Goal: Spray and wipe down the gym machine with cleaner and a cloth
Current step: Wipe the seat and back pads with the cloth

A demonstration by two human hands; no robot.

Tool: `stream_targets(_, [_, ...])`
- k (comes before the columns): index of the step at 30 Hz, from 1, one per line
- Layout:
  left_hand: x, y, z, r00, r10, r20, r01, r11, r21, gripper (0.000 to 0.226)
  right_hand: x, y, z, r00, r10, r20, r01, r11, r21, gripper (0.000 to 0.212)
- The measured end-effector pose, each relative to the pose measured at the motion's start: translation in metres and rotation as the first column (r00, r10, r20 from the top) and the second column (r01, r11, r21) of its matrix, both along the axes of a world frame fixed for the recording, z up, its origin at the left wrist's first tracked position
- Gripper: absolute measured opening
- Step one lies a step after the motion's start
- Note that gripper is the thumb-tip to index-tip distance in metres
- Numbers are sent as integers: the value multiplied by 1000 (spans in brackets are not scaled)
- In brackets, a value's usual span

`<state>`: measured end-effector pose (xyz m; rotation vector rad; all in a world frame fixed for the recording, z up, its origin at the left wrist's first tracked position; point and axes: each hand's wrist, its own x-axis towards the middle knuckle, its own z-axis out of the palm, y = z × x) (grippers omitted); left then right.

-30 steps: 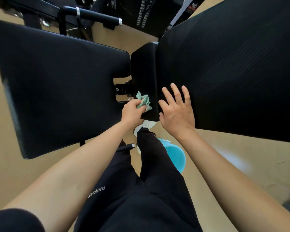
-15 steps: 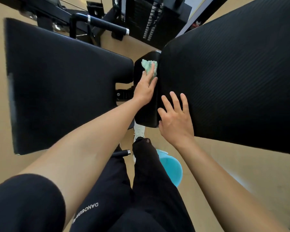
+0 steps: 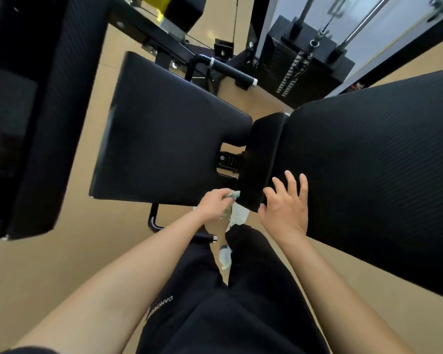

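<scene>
The person stands over a black gym machine and looks down at it; the left hand (image 3: 214,204) is curled around a small green cloth (image 3: 232,195), which is bunched up and sticks out past the fingers. The cloth is at the near lower corner of the narrow middle pad (image 3: 262,154), just at its edge; whether it really touches the pad, I cannot tell. The right hand (image 3: 285,209) holds nothing; it lies with straight, spread fingers on the near edge of the big ribbed pad (image 3: 374,180) at the right, and its thumb points toward the middle pad. The middle pad sits tight against the big pad; on its other side there is a gap with a black metal bracket (image 3: 229,159) in it, and then comes the wide flat pad (image 3: 164,139) at the left. Beyond this flat pad a black handle (image 3: 232,72) with silver rings is visible; further back stands a weight stack (image 3: 298,70) with cables. At the far left one more dark pad (image 3: 36,118) appears, blurred. Below the hands are the person's black trousers (image 3: 253,290) and a white shoe (image 3: 239,216) on the tan floor (image 3: 49,272); a short black bar with a silver end (image 3: 206,237) shows from under the left forearm.
</scene>
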<state>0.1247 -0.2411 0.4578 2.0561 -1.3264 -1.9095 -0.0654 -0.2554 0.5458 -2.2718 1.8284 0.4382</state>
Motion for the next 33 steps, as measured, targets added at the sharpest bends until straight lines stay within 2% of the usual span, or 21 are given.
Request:
stream_targets(2, [12,-3,20,980,197,-39,-197,980,12,24,5,-1,0,990,-85,110,81,996,41,31])
stream_targets(4, [19,-8,43,901,412,-135,-410,911,46,27,17,-2,3,912,-247,328,186,961,206,45])
stream_targets(6, [22,-9,60,775,586,-236,-576,809,119,33,37,-2,6,662,-516,543,210,824,526,62])
stream_targets(7, [24,-7,65,719,637,-277,-621,768,153,37,49,-2,5,547,-609,575,164,751,639,70])
stream_targets(9, [28,-3,69,685,648,-332,-631,756,172,44,69,-1,0,426,-657,622,101,718,689,74])
stream_targets(11, [34,-2,73,715,612,-338,-617,780,105,46,81,-4,-9,346,-680,647,103,713,694,68])
stream_targets(13, [44,-1,71,691,650,-317,-677,735,31,39,89,-12,-17,295,-704,646,100,695,712,52])
stream_targets(15, [58,5,63,668,683,-294,-722,691,-33,28,93,-22,-22,290,-705,647,88,692,716,31])
stream_targets(17, [75,9,58,668,701,-250,-736,671,-89,18,96,-29,-24,244,-748,617,87,651,754,18])
stream_targets(20, [94,13,56,674,704,-226,-737,663,-132,11,103,-35,-23,168,-807,566,62,582,811,17])
stream_targets(21, [99,13,57,680,697,-230,-732,666,-144,11,105,-35,-22,108,-831,546,14,550,835,12])
stream_targets(24, [113,15,61,728,652,-212,-686,695,-217,15,111,-35,-18,-68,-895,440,-164,445,880,18])
stream_targets(27, [126,18,67,776,584,-238,-630,735,-250,31,117,-34,-13,-87,-894,439,-169,447,878,5])
stream_targets(30, [135,18,71,813,510,-280,-573,787,-229,60,125,-31,-8,4,-877,481,-159,474,866,25])
stream_targets(33, [135,13,78,773,537,-339,-599,793,-110,65,127,-32,-4,98,-828,553,-136,539,831,20])
